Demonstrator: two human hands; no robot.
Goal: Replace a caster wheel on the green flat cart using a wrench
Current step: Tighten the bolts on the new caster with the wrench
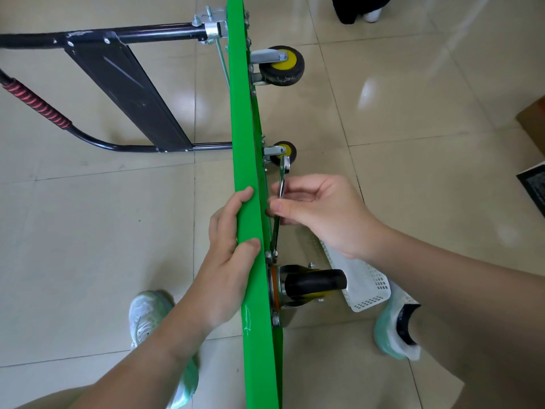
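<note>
The green flat cart [244, 149] stands on its side edge, running down the middle of the view, wheels pointing right. My left hand [227, 255] grips the deck's upper edge, fingers curled over it. My right hand [318, 211] pinches a silver wrench [281, 184] that runs along the underside; its lower end sits at a bolt just above the near caster wheel [315, 280], which has a black tyre. Two more casters with yellow hubs, one far [284, 64] and one in the middle [283, 153], stick out from the deck.
The cart's black folded handle [126, 93] with a red grip lies to the left on the tiled floor. A white perforated basket [362, 278] lies on the floor right of the near caster. My two feet flank the cart. Another person's shoe and a cardboard box sit at the right.
</note>
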